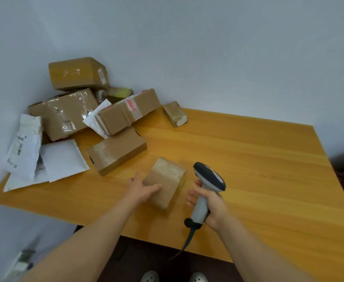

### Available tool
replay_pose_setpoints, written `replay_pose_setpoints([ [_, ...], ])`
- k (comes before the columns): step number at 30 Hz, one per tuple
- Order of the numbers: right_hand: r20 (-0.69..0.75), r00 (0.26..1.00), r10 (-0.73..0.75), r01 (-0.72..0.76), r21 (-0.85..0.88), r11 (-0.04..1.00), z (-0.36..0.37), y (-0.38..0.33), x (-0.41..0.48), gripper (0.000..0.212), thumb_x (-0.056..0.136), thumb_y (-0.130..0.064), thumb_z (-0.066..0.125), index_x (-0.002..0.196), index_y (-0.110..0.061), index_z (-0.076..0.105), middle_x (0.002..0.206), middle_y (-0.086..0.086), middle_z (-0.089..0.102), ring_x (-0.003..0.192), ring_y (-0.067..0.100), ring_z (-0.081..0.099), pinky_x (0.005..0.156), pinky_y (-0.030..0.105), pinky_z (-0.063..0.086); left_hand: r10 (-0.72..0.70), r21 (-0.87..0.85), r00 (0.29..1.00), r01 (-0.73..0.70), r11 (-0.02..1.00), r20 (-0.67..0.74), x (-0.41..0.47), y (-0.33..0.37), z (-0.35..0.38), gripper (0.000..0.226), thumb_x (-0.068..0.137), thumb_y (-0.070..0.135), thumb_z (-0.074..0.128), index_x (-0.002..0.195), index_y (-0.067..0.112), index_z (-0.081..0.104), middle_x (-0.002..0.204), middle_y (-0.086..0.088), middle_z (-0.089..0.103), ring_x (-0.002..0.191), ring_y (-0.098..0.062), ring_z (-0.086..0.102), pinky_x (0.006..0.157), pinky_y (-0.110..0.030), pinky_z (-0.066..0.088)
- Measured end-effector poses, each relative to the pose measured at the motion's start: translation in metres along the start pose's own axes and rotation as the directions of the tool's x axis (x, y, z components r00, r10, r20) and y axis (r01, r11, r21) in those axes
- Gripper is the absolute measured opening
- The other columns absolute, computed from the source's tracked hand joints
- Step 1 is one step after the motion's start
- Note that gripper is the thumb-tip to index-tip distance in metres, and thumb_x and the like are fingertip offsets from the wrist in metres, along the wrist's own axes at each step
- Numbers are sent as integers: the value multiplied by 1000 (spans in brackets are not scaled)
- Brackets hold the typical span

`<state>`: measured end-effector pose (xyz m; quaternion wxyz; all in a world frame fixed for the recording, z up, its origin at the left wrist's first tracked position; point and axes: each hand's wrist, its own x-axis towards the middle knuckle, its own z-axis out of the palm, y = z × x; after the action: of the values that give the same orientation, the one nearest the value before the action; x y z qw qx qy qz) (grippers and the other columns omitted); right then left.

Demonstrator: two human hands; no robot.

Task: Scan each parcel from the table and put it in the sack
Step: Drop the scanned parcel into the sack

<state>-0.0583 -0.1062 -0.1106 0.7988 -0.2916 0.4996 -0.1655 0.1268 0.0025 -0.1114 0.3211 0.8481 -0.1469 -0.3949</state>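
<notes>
The small parcel (167, 180), a plain brown taped box, sits on the desk (248, 159) close to its near edge, and it is the one in hand. The left hand (141, 188) lies against its near left face with the fingers stretched out flat and the thumb raised, touching it rather than gripping it. The right hand (209, 206), just right of the small parcel, is wrapped tight round the grip of the scanner (209, 176), whose dark head stands beside the parcel's right edge without touching it. I judge this parcel to be at the scanning step and not yet bagged. Plenty is left: a flat box (116, 152) lies just beyond the small parcel, white mailers (63, 157) lie to its left, a heap of boxes (69, 115) is stacked further beyond and to the left against the wall, and a lone wrapped packet (175, 113) rests well beyond it. The sack is nowhere in view, so how many parcels are already done cannot be told. No label shows on the visible faces of the small parcel, and whether the scanner's window points at one is unclear. The print on the mailers is too blurred to read, and the heap hides some of its own pieces, including a yellowish packet (120, 93) half buried behind, so no exact count is possible. The scanner's cable (187, 243) drops below the desk's near edge and is lost, and a blurred object (22, 261) far down to the left of the small parcel cannot be identified.
</notes>
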Motion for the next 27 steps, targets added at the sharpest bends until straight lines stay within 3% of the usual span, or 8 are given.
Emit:
replay_pose_setpoints([
  [4, 55, 998, 32, -32, -6, 999, 14, 5, 0, 47, 55, -22, 84, 101, -15, 74, 102, 11, 73, 98, 33, 67, 89, 54, 54, 51, -76, 997, -47, 996, 51, -9, 3, 8, 58, 77, 39, 77, 120, 15, 45, 112, 4, 51, 88, -11, 53, 57, -22, 46],
  [8, 26, 999, 27, -29, 74, 997, 7, 8, 5, 39, 56, -23, 82, 94, -18, 76, 105, 8, 72, 103, 31, 65, 95, 56, 50, 85, -234, 976, -37, 972, 201, -20, 19, 17, 36, 79, 29, 75, 98, 19, 45, 113, -4, 55, 88, -21, 58, 51, -26, 49],
  [12, -41, 997, 59, -54, 106, 993, -10, 8, 10, 29, 73, -21, 79, 101, -17, 72, 110, 11, 69, 105, 34, 62, 90, 52, 52, 205, -49, 962, -200, 979, 178, -26, 34, 35, 53, 70, 35, 83, 103, 23, 44, 116, -4, 53, 89, -20, 59, 68, -32, 53],
  [16, -158, 987, -3, 20, 107, 994, -27, -1, 14, 12, 82, -19, 74, 93, -20, 70, 96, 2, 66, 88, 20, 59, 64, 34, 47, 366, 467, 927, -359, 808, 81, -18, 36, 54, 117, 58, 58, 82, 149, 22, 17, 150, -2, 32, 135, -24, 35, 107, -45, 37],
  [19, -178, 984, -6, 36, 165, 986, -37, -8, 11, 8, 85, -17, 72, 92, -19, 68, 97, 6, 65, 85, 23, 61, 64, 36, 51, 260, 148, 965, -261, 954, 30, -12, 41, 58, 103, 76, 55, 70, 153, 24, 9, 138, 1, 45, 122, -23, 49, 101, -45, 45],
  [23, -114, 993, 40, -19, 177, 984, -38, -6, 8, 20, 82, -20, 75, 101, -15, 70, 107, 15, 69, 97, 32, 67, 84, 47, 56, 27, -77, 999, -30, 997, -39, 5, 39, 56, 35, 100, 21, 42, 130, 6, 53, 126, -12, 57, 110, -27, 55, 95, -41, 47],
  [25, -91, 995, 50, -34, 169, 985, -32, -4, 7, 39, 78, -21, 77, 114, -8, 68, 115, 16, 69, 108, 36, 64, 95, 53, 51, -59, -181, 991, 80, 980, 121, 5, 42, 56, 37, 100, 24, 45, 133, 9, 52, 136, -18, 51, 112, -24, 50, 89, -35, 45],
  [27, -100, 994, 38, -21, 168, 985, -30, -6, 8, 45, 77, -22, 78, 118, -7, 67, 117, 16, 68, 110, 36, 63, 97, 57, 48, -106, -199, 957, 163, 966, 272, 4, 41, 54, 70, 94, 45, 54, 152, 26, 21, 155, -5, 28, 135, -25, 34, 104, -39, 31],
])
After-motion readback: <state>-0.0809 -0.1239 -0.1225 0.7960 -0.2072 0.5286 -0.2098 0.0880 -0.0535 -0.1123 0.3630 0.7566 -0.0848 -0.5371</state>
